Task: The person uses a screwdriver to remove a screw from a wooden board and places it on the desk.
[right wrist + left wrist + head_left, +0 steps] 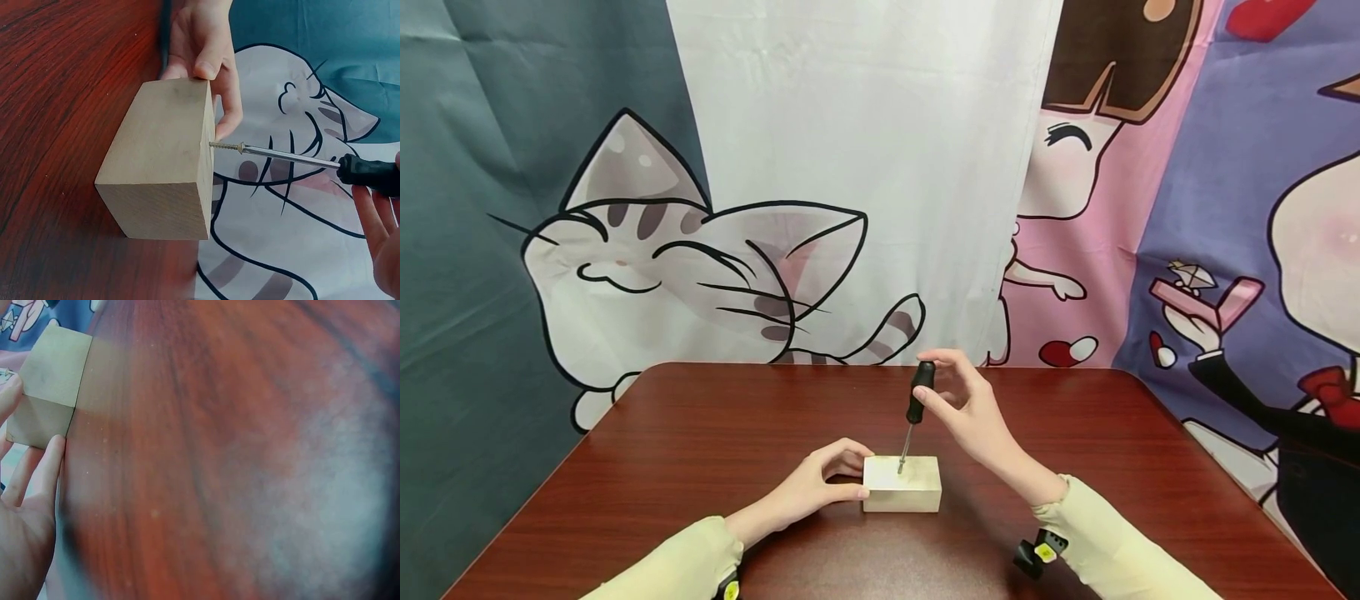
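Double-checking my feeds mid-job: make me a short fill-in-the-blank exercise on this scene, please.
1. The left hand holds a block made of ____.
2. The right hand grips the black handle of a ____.
3. Between that tool's shaft and the block stands a threaded ____.
4. The animal drawn on the backdrop beyond the table is a ____.

Missing words: wood; screwdriver; screw; cat.
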### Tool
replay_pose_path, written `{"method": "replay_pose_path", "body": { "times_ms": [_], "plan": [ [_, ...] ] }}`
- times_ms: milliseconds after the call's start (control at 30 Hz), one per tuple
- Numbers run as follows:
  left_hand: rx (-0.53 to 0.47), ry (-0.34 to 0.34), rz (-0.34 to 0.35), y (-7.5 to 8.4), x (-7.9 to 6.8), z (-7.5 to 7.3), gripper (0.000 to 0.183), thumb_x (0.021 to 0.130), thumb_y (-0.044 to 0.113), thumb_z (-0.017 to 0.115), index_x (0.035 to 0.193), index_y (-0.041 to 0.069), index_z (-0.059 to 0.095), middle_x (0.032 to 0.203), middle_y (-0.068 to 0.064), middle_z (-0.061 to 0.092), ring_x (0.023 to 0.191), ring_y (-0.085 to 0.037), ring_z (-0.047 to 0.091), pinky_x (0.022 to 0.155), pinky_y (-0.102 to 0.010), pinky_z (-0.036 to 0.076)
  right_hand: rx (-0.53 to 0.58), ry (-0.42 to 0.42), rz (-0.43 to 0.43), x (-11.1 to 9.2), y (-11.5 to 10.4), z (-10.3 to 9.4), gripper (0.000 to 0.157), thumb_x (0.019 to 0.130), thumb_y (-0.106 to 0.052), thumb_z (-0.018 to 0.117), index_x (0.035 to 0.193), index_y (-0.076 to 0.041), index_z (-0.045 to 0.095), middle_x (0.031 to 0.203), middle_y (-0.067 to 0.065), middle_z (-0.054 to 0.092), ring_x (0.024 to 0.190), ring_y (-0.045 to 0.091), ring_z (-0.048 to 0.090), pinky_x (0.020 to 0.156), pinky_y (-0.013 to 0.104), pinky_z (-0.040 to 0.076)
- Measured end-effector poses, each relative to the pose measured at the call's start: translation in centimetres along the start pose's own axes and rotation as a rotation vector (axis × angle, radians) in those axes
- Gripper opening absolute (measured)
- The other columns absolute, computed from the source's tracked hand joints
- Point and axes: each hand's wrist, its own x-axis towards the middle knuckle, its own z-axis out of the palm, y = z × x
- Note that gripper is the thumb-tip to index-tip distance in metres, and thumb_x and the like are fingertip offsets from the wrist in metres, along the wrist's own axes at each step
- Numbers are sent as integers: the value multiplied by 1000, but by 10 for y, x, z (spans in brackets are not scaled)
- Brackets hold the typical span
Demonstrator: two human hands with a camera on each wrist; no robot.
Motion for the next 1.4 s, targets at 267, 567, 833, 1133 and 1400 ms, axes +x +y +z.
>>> {"method": "replay_pose_path", "body": {
  "times_ms": [267, 567, 833, 1133, 1400],
  "plan": [
    [-5, 0, 28, -1, 0, 1, 44, 87, 21, 76, 127, 16, 59, 117, -13, 66, 106, -15, 65, 96, -25, 49, 62, -57, -12, 1, -1, 0, 42, 95, 4, 58, 133, -12, 49, 117, 14, 68, 108, 18, 70, 96, 23, 52],
    [-8, 7, -7, -1, 0, 1, 45, 86, 22, 78, 127, 18, 59, 119, -9, 65, 106, -12, 65, 97, -24, 48, -46, 33, 57, 1, 1, -1, 43, 88, -10, 75, 124, -13, 53, 97, 6, 63, 76, 12, 63, 69, 26, 54],
    [1, 3, -12, 0, -1, 0, 45, 86, 23, 78, 127, 20, 59, 119, -7, 65, 107, -13, 65, 97, -23, 47, -16, 30, 51, 1, -1, -1, 43, 88, -9, 75, 125, -14, 53, 97, 6, 62, 79, 13, 61, 64, 26, 53],
    [15, 8, -17, 0, -1, 0, 44, 86, 25, 78, 126, 21, 59, 115, -6, 66, 107, -15, 65, 98, -24, 47, 12, -4, 22, -1, 1, -3, 43, 90, -7, 71, 129, -14, 54, 100, 11, 65, 80, 15, 69, 74, 28, 56],
    [10, 10, -24, 0, -1, 1, 44, 86, 25, 78, 125, 22, 60, 115, -7, 66, 107, -15, 65, 98, -25, 47, 22, -62, -25, 0, 1, -2, 45, 95, -3, 62, 137, -15, 51, 120, 9, 69, 103, 11, 69, 91, 25, 53]
  ]
}}
